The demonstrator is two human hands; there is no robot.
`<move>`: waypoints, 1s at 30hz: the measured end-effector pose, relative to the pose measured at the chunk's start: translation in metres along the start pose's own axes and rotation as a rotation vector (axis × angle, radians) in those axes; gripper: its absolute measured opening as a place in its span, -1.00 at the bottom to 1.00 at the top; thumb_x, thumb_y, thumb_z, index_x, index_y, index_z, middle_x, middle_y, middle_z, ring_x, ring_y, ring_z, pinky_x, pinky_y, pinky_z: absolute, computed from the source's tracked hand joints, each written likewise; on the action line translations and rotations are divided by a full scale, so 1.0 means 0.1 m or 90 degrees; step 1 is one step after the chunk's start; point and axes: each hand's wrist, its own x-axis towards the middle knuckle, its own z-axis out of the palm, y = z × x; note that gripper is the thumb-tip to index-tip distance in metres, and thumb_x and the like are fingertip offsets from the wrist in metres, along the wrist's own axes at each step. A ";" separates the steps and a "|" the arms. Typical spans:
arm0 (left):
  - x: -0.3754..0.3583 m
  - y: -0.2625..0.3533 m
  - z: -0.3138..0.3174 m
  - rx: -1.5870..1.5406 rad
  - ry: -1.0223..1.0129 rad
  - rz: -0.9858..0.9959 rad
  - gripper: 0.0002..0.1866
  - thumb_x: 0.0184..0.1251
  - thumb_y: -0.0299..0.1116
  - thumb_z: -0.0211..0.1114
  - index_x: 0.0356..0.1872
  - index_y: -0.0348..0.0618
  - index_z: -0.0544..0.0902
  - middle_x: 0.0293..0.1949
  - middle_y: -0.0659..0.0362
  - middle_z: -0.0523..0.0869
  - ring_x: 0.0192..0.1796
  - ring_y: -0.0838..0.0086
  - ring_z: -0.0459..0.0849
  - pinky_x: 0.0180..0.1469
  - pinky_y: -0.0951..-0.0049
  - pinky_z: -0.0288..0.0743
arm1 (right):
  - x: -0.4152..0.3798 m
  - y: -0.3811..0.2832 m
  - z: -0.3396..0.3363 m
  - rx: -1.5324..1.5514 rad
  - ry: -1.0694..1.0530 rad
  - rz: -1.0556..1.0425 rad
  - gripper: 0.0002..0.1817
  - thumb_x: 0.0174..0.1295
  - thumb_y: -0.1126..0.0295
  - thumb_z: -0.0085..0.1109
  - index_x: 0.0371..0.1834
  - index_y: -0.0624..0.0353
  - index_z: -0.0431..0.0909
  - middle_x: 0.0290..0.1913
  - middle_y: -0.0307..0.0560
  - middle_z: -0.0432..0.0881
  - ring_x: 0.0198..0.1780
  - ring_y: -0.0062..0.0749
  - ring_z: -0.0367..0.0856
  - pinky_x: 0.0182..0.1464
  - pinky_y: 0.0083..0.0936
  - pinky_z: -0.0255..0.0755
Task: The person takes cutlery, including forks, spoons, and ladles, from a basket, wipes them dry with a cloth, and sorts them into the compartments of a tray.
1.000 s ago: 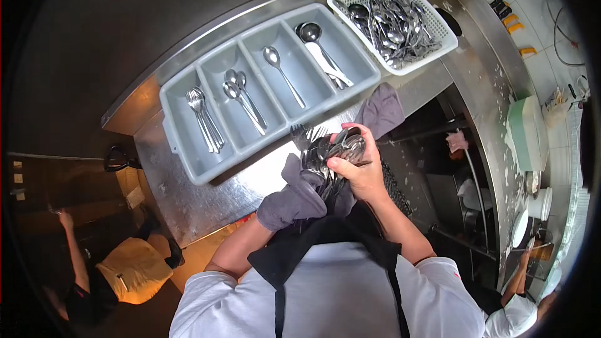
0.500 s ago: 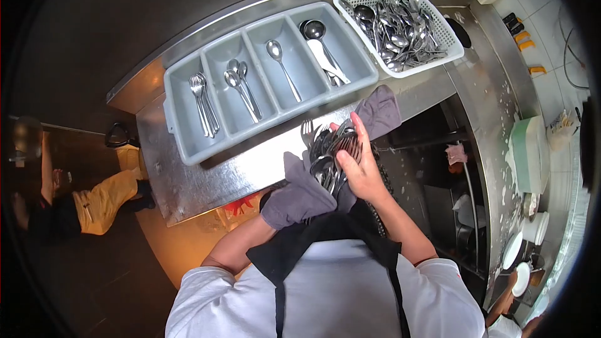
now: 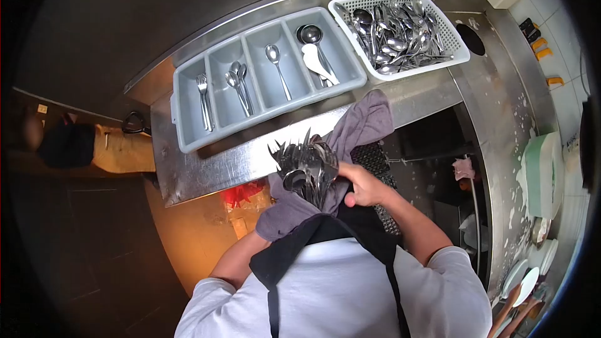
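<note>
"Where's the bunch of forks and spoons (image 3: 307,166)?"
"On my far-off screen, mid-frame, in the grey cloth (image 3: 288,211). It hides the left hand (I can't tell what those fingers do)."
"And the right hand (image 3: 365,186)?"
"Right by the bunch, thumb spread from its fingers. The grey tray (image 3: 263,78) sits upper middle."

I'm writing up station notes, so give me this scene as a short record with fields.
In hand: bunch of cutlery, against a purple-grey cloth
Left hand: covered by the cloth, grip not visible
Right hand: beside the bunch, fingertips hidden
Grey tray: four compartments; from the left, forks, spoons, a single spoon, then round-bowled and white pieces
White basket: right of the tray, piled with mixed cutlery
</note>
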 end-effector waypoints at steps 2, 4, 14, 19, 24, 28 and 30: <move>0.00 -0.03 0.08 0.006 0.032 0.009 -0.49 0.55 -0.18 -0.07 0.39 -0.21 0.26 0.35 0.04 0.40 0.34 0.27 0.44 0.37 0.21 0.38 | 0.12 0.02 -0.04 0.085 0.038 -0.047 0.23 -0.15 -0.64 0.07 0.22 0.42 0.41 0.15 0.31 0.54 0.28 0.10 0.46 0.30 -0.18 0.31; 0.00 -0.02 0.13 0.003 0.068 0.022 -0.50 0.55 -0.18 -0.07 0.39 -0.21 0.27 0.35 0.04 0.39 0.34 0.26 0.44 0.37 0.21 0.38 | 0.17 0.06 -0.17 0.007 -0.141 -0.012 0.15 -0.13 -0.56 0.18 0.15 0.41 0.46 0.09 0.31 0.58 0.19 0.10 0.54 0.23 -0.20 0.38; -0.56 0.46 0.03 -0.073 0.415 0.214 -0.50 0.55 -0.18 -0.05 0.38 -0.21 0.27 0.35 0.04 0.39 0.34 0.25 0.43 0.36 0.18 0.40 | 0.40 -0.88 -1.36 -0.386 -0.158 -0.110 -0.47 -0.18 0.12 0.57 -0.24 0.26 0.60 -0.21 0.10 0.64 -0.16 0.04 0.60 -0.02 -0.20 0.39; -0.86 0.82 0.03 0.007 0.510 0.351 -0.50 0.55 -0.18 -0.03 0.38 -0.22 0.27 0.34 0.03 0.39 0.33 0.25 0.44 0.36 0.18 0.40 | 0.19 -1.30 -1.51 -0.225 -0.230 0.062 -0.44 -0.17 0.11 0.59 -0.17 0.23 0.61 -0.29 0.06 0.66 -0.15 -0.05 0.67 -0.09 -0.25 0.48; -0.90 1.05 0.15 0.174 0.508 0.413 -0.49 0.54 -0.17 -0.01 0.37 -0.22 0.28 0.33 0.02 0.40 0.32 0.26 0.45 0.36 0.19 0.40 | -0.06 -0.68 -1.37 -0.113 -0.352 -0.035 -0.30 -0.20 0.03 0.63 -0.08 0.28 0.56 -0.03 0.11 0.64 0.13 -0.12 0.57 0.12 -0.30 0.41; -0.84 1.11 0.24 0.271 0.498 0.422 -0.49 0.53 -0.15 0.00 0.36 -0.22 0.28 0.32 0.02 0.41 0.31 0.26 0.46 0.36 0.19 0.39 | -0.19 -0.52 -1.33 0.480 -0.154 0.091 -0.51 0.07 0.18 0.53 -0.08 0.19 0.49 0.03 -0.07 0.63 0.09 -0.49 0.55 0.14 -0.41 0.42; -0.81 1.16 0.26 0.308 0.496 0.433 -0.48 0.52 -0.15 0.01 0.36 -0.22 0.28 0.32 0.01 0.42 0.30 0.27 0.46 0.36 0.19 0.39 | -0.28 -0.47 -1.32 0.406 -0.225 0.177 -0.50 0.08 0.20 0.52 -0.05 0.21 0.49 0.01 -0.12 0.64 0.05 -0.51 0.56 0.11 -0.45 0.43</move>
